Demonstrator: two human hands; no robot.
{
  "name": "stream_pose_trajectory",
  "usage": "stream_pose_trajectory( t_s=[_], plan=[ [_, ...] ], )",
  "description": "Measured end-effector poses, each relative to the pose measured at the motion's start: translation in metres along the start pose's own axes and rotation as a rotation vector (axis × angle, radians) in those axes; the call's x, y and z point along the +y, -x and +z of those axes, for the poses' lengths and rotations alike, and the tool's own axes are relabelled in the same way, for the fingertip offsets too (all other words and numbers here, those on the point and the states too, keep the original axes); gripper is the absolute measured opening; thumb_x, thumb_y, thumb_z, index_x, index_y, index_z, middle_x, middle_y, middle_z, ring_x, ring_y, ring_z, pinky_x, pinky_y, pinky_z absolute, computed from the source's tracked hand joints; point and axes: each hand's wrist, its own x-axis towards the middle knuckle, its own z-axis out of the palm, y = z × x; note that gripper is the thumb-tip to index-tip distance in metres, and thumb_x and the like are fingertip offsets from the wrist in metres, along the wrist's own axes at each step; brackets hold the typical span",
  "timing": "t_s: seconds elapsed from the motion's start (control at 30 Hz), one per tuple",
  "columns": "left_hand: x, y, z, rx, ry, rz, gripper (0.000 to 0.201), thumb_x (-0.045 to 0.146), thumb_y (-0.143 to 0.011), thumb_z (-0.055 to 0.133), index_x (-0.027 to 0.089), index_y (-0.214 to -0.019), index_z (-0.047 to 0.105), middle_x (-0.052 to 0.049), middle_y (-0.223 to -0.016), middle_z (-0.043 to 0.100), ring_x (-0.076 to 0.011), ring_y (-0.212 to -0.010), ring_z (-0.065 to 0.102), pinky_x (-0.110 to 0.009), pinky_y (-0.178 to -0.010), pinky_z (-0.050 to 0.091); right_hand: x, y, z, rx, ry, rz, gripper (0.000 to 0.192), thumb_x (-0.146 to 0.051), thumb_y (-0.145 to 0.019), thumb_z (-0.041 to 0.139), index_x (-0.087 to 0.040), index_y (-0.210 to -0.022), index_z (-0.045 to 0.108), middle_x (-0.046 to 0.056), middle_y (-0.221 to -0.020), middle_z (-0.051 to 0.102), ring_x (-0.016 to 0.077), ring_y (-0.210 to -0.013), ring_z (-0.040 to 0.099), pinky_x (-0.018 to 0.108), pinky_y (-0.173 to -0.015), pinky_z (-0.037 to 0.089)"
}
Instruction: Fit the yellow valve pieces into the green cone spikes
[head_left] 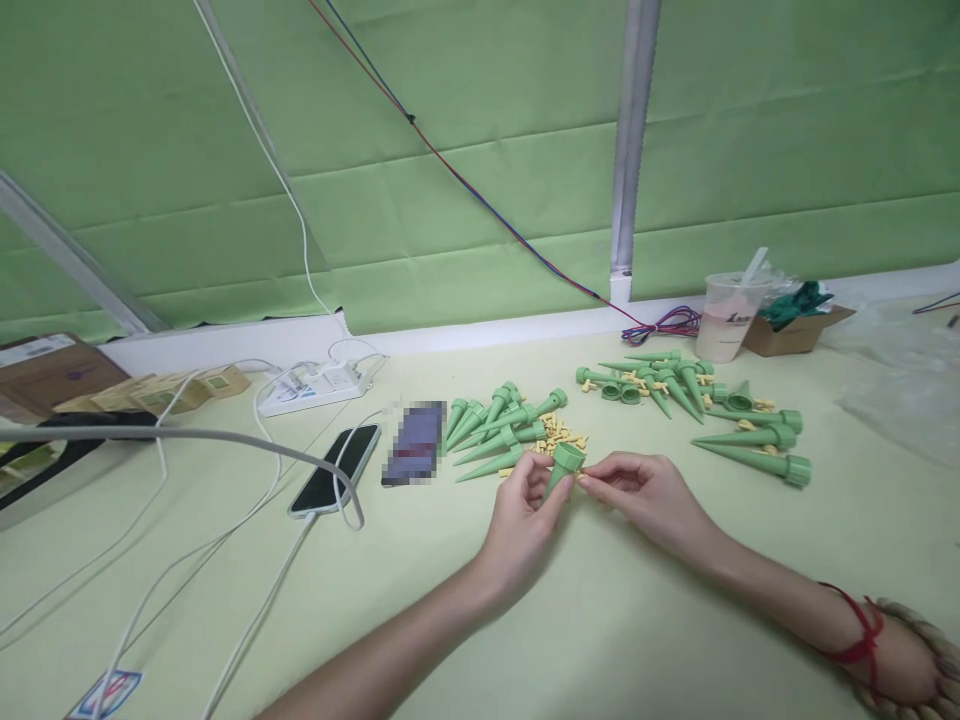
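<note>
My left hand point(521, 515) is closed around a green plastic plant watering spike point(568, 460), its wide collar up and its lower part hidden by my fingers. Close on its right, my right hand point(645, 490) pinches a small yellow valve point(583, 476) against the spike's side; my fingertips cover most of it. Behind my left hand lie a pile of green spikes point(499, 425) and a heap of small yellow valves point(559, 440). To the right rests another group of green spikes point(675, 380) with yellow pieces among them, and several larger ones point(765, 465) lie nearer me.
Left of the spikes lie a phone point(337, 470) with a cable and a blurred dark flat object point(415, 445). White cables run from a power strip point(315, 385). At the back right stand a plastic drink cup point(727, 315) and a small cardboard box point(795, 330).
</note>
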Motion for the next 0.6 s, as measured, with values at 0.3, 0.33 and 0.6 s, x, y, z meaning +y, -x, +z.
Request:
stream_pose_trajectory(
  t_s=[0.3,0.33,0.6],
  plan=[
    [-0.004,0.002,0.004,-0.106,0.135,-0.059,0.028,0.044,-0.082,0.050,0.020,-0.077,0.035,0.004,-0.051,0.052,-0.0105,-0.047,0.051,-0.025,-0.052,0.041,0.002,0.003,-0.001,0.135,0.047,-0.253,0.018,-0.037,-0.070,0.068,-0.019,-0.067,0.068,0.006,-0.081,0.065,0.0175,-0.077,0.061,0.025,-0.062,0.052],
    [-0.002,0.003,0.004,-0.110,0.149,-0.066,0.028,0.043,-0.082,0.050,0.020,-0.077,0.035,0.004,-0.050,0.053,-0.0106,-0.048,0.051,-0.025,-0.053,0.041,0.001,0.002,-0.001,0.139,0.039,-0.237,0.019,-0.038,-0.070,0.069,-0.019,-0.071,0.069,0.006,-0.082,0.064,0.0172,-0.077,0.060,0.024,-0.061,0.052],
    [0.003,0.006,0.008,-0.090,0.251,-0.090,0.027,0.039,-0.078,0.058,0.019,-0.087,0.042,0.004,-0.052,0.055,-0.0112,-0.048,0.053,-0.027,-0.054,0.044,0.003,-0.004,-0.002,-0.072,-0.153,0.042,0.043,-0.055,-0.075,0.055,-0.015,-0.083,0.067,0.006,-0.076,0.062,0.0162,-0.071,0.059,0.026,-0.059,0.054]
  ],
)
